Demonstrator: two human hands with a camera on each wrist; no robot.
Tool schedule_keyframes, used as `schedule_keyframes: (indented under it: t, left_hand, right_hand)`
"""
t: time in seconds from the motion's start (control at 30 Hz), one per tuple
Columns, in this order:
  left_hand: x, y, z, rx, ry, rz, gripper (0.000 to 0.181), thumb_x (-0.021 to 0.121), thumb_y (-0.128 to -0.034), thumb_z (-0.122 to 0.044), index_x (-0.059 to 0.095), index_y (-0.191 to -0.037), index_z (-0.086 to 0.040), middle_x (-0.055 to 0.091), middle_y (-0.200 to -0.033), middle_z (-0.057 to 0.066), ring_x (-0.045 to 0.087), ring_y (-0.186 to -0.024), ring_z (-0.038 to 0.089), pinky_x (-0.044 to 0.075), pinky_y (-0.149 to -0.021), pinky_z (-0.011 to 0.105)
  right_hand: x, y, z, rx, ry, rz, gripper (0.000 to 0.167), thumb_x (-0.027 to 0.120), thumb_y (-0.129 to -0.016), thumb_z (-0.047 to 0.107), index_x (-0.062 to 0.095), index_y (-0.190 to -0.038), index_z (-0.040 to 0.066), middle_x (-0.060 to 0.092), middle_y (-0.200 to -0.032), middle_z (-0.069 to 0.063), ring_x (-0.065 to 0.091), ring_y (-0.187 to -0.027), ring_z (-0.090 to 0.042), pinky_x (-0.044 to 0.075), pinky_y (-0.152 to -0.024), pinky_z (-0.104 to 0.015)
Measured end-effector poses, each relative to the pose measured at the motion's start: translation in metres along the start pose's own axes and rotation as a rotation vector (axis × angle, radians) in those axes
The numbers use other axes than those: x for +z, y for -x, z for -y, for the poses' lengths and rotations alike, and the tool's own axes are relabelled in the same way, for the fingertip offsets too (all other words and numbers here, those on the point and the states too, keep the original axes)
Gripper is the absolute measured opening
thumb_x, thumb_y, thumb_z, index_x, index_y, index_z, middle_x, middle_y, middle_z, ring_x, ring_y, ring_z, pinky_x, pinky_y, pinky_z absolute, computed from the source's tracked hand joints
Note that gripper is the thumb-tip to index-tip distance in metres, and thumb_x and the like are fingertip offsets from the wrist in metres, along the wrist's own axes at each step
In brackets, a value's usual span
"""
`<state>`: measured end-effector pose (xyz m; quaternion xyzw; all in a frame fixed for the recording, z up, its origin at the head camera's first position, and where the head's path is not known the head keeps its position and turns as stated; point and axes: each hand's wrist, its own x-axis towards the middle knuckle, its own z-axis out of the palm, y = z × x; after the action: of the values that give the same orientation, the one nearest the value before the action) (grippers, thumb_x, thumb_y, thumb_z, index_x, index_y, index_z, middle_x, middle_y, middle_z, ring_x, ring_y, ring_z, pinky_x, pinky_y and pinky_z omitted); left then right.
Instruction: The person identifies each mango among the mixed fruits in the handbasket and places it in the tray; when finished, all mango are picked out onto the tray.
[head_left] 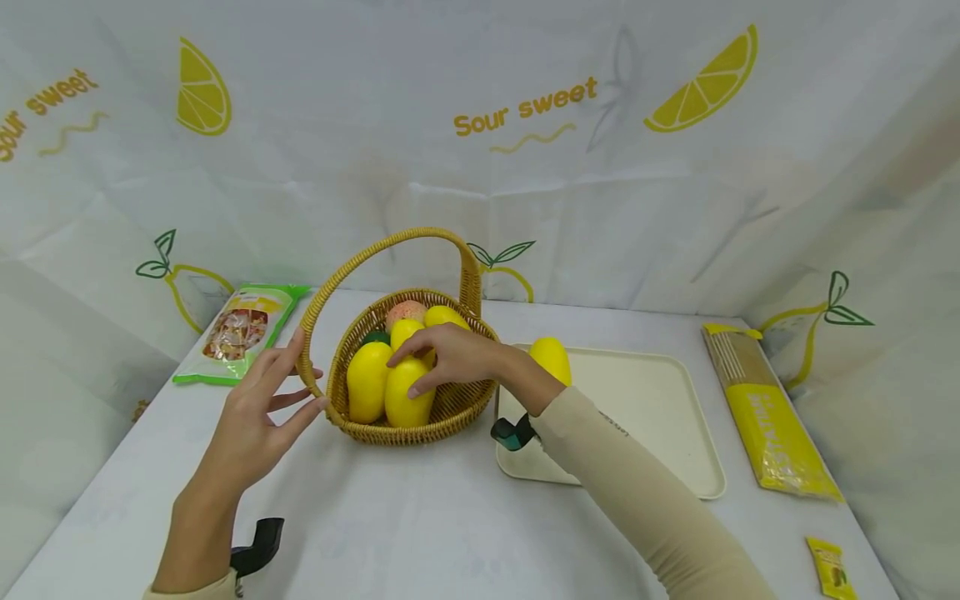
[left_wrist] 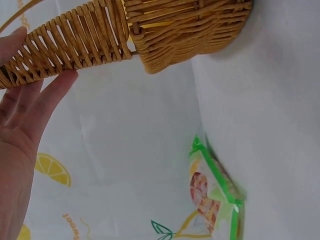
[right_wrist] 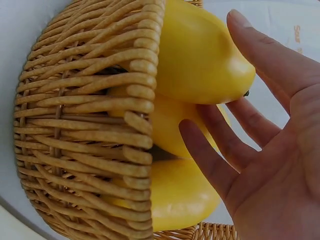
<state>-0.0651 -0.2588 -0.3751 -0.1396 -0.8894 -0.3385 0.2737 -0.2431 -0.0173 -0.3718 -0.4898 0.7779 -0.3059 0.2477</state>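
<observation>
A wicker basket (head_left: 405,434) with a tall arched handle (head_left: 375,247) stands on the table, holding several yellow mangoes, a pinkish round fruit (head_left: 406,312) and something dark green (head_left: 376,337). My left hand (head_left: 253,421) holds the handle's left base between thumb and fingers; the left wrist view shows fingers on its underside. Inside the basket, my right hand (head_left: 456,354) spreads thumb and fingers about the front mango (right_wrist: 205,55). Its fingers are fairly straight, with a gap between palm and fruit; firm contact cannot be made out. Another mango (head_left: 367,383) lies left of it.
Right of the basket is a cream tray (head_left: 660,417) with one mango (head_left: 551,358) at its back left. A green-edged snack bag (head_left: 238,333) lies at the back left. A yellow noodle packet (head_left: 772,417) and a small yellow sachet (head_left: 831,568) lie at the right.
</observation>
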Motion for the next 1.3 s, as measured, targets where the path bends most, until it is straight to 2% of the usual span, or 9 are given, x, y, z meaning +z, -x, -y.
schedule_keyframes:
  t: [0.2, 0.53, 0.77, 0.9, 1.0, 1.13, 1.3]
  left_hand:
    - [0.0, 0.0, 0.0, 0.006, 0.005, -0.007, 0.106, 0.083, -0.0687, 0.019, 0.036, -0.159, -0.01, 0.058, -0.118, 0.015, 0.049, -0.114, -0.019, 0.049, -0.086, -0.002]
    - [0.0, -0.001, 0.0, 0.007, 0.023, -0.008, 0.105, 0.082, -0.0679, 0.021, 0.037, -0.158, -0.009, 0.058, -0.118, 0.015, 0.049, -0.114, -0.018, 0.05, -0.086, -0.001]
    - [0.0, 0.0, 0.001, 0.008, 0.014, -0.009, 0.106, 0.082, -0.0683, 0.02, 0.036, -0.158, -0.01, 0.058, -0.118, 0.014, 0.05, -0.114, -0.018, 0.05, -0.086, -0.001]
    - [0.0, 0.0, 0.001, 0.011, 0.011, -0.011, 0.106, 0.083, -0.0679, 0.02, 0.036, -0.158, -0.01, 0.058, -0.117, 0.014, 0.05, -0.113, -0.019, 0.05, -0.086, -0.001]
    - [-0.001, 0.0, 0.001, 0.017, 0.012, -0.013, 0.106, 0.083, -0.0673, 0.021, 0.036, -0.158, -0.009, 0.058, -0.117, 0.014, 0.05, -0.114, -0.018, 0.05, -0.086, -0.001]
    - [-0.001, 0.0, 0.0, 0.014, 0.012, -0.011, 0.106, 0.083, -0.0675, 0.02, 0.037, -0.158, -0.009, 0.058, -0.117, 0.014, 0.05, -0.114, -0.018, 0.05, -0.085, -0.001]
    - [0.0, 0.0, 0.0, 0.007, 0.023, -0.008, 0.105, 0.082, -0.0684, 0.02, 0.037, -0.158, -0.009, 0.058, -0.116, 0.014, 0.05, -0.113, -0.018, 0.051, -0.085, -0.001]
  right_hand:
    - [0.003, 0.001, 0.0, 0.0, -0.008, -0.013, 0.044, 0.082, -0.088, 0.021, 0.068, -0.13, 0.019, 0.065, -0.134, 0.004, 0.055, -0.106, -0.014, 0.052, -0.09, -0.022]
    - [0.004, 0.003, 0.0, -0.008, -0.001, -0.024, 0.044, 0.082, -0.088, 0.02, 0.068, -0.13, 0.019, 0.065, -0.134, 0.004, 0.054, -0.105, -0.014, 0.051, -0.09, -0.024]
    - [0.002, 0.004, -0.001, -0.01, -0.003, -0.04, 0.043, 0.082, -0.088, 0.02, 0.068, -0.129, 0.02, 0.065, -0.133, 0.004, 0.054, -0.111, -0.013, 0.054, -0.101, -0.032]
    - [0.0, 0.008, -0.001, -0.009, -0.001, -0.053, 0.044, 0.082, -0.089, 0.022, 0.067, -0.131, 0.02, 0.064, -0.126, 0.003, 0.053, -0.107, -0.018, 0.055, -0.096, -0.037]
    - [-0.004, 0.012, 0.0, -0.003, 0.006, -0.057, 0.045, 0.081, -0.089, 0.024, 0.067, -0.132, 0.021, 0.061, -0.122, 0.001, 0.053, -0.107, -0.02, 0.055, -0.097, -0.038]
    - [-0.011, 0.018, 0.001, 0.005, 0.01, -0.065, 0.045, 0.08, -0.09, 0.026, 0.066, -0.133, 0.021, 0.063, -0.129, 0.002, 0.055, -0.117, -0.016, 0.053, -0.108, -0.039]
    - [-0.022, 0.025, 0.002, 0.001, 0.013, -0.095, 0.045, 0.08, -0.09, 0.028, 0.067, -0.133, 0.023, 0.064, -0.138, 0.004, 0.058, -0.126, -0.016, 0.05, -0.113, -0.037]
